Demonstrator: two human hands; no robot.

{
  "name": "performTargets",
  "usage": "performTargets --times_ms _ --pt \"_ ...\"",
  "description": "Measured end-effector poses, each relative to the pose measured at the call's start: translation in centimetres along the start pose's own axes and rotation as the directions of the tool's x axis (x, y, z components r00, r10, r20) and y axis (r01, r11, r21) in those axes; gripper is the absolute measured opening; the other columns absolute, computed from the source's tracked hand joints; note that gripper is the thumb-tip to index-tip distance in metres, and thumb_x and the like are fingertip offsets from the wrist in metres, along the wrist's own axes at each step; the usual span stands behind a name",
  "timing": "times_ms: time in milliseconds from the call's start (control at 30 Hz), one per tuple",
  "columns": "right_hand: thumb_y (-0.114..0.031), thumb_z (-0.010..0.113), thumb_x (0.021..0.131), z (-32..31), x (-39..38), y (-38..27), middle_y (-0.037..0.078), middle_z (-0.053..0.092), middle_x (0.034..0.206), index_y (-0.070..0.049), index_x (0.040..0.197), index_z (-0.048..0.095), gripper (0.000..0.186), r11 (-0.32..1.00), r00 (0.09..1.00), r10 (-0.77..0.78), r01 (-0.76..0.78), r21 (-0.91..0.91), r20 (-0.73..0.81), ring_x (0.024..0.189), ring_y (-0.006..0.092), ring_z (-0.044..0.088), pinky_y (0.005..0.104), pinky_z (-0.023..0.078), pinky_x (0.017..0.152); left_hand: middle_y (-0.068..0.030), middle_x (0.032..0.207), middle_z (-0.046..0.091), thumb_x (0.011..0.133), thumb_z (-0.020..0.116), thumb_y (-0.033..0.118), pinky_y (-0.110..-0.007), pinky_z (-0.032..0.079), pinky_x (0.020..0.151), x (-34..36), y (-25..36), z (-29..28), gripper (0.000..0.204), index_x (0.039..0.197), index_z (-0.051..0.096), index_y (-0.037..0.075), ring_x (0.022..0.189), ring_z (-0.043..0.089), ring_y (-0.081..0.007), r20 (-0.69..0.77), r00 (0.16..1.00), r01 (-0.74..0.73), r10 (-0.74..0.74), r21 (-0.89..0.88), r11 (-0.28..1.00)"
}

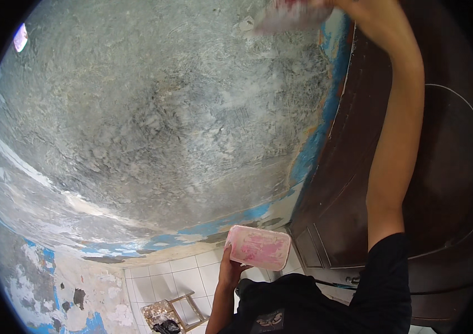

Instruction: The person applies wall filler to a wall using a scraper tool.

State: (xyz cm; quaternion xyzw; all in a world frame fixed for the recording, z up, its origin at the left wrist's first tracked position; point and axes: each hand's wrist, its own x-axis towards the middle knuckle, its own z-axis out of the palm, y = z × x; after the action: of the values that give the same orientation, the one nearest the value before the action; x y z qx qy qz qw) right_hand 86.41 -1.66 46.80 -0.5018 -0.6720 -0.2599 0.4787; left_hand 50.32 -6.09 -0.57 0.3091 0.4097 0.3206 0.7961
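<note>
My left hand grips the left side of a shallow rectangular plastic container, held at waist height. It is pale pink, smeared inside with pink and whitish paste. My right arm is raised high along the dark door, and my right hand is partly cut off by the top edge. It holds a broad putty knife, grey and blurred by motion with a bit of red on it, at the bare grey wall. Whether the blade touches the wall I cannot tell.
A dark brown panelled door stands on the right, beside a strip of blue paint. Peeling blue and white paint marks the lower wall. On the white tiled floor lies a small wooden stool with a black bag.
</note>
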Motion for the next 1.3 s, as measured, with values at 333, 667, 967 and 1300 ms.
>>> performTargets --times_ms 333,667,967,1300 --pt "-0.002 0.077 0.076 11.3 -16.6 5.2 0.015 0.068 0.083 -0.002 0.088 0.068 0.015 0.987 0.891 0.136 -0.161 0.021 0.434 0.078 0.0309 0.067 0.0375 0.050 0.073 -0.0121 0.140 0.057 0.102 0.038 0.056 -0.050 0.052 0.091 -0.4 -0.1 -0.5 0.063 0.150 0.041 0.015 0.122 0.060 -0.0300 -0.025 1.000 -0.001 0.001 -0.001 1.000" --pt "-0.011 0.078 0.079 9.2 -6.2 4.8 0.012 0.070 0.088 -0.008 0.095 0.072 0.017 0.993 0.985 -0.033 0.052 -0.110 0.168 0.082 0.0304 0.068 0.0390 0.051 0.075 -0.0123 0.139 0.058 0.103 0.037 0.055 -0.049 0.052 0.090 -0.7 -0.3 -1.0 0.063 0.150 0.041 0.014 0.121 0.061 -0.0297 -0.030 0.999 -0.017 0.015 -0.040 0.999" --pt "-0.002 0.079 0.076 5.3 0.8 0.7 0.014 0.072 0.075 0.004 0.090 0.073 0.017 0.994 0.984 0.110 -0.107 -0.025 0.143 0.068 0.0125 0.063 0.0341 0.050 0.065 -0.0140 0.141 0.055 0.102 0.038 0.057 -0.052 0.051 0.093 -0.7 -1.1 -1.6 0.066 0.151 0.039 0.012 0.123 0.058 -0.0312 -0.015 0.999 -0.045 0.044 -0.061 0.997" --pt "-0.004 0.075 0.079 9.9 1.0 0.3 0.021 0.072 0.086 -0.001 0.093 0.075 0.014 0.995 1.000 -0.002 0.005 -0.100 0.026 0.079 0.0360 0.071 0.0417 0.053 0.072 -0.0142 0.144 0.053 0.101 0.038 0.059 -0.055 0.048 0.097 -0.4 -0.4 -2.1 0.069 0.152 0.037 0.012 0.126 0.056 -0.0322 -0.032 0.999 -0.038 0.038 -0.019 0.999"
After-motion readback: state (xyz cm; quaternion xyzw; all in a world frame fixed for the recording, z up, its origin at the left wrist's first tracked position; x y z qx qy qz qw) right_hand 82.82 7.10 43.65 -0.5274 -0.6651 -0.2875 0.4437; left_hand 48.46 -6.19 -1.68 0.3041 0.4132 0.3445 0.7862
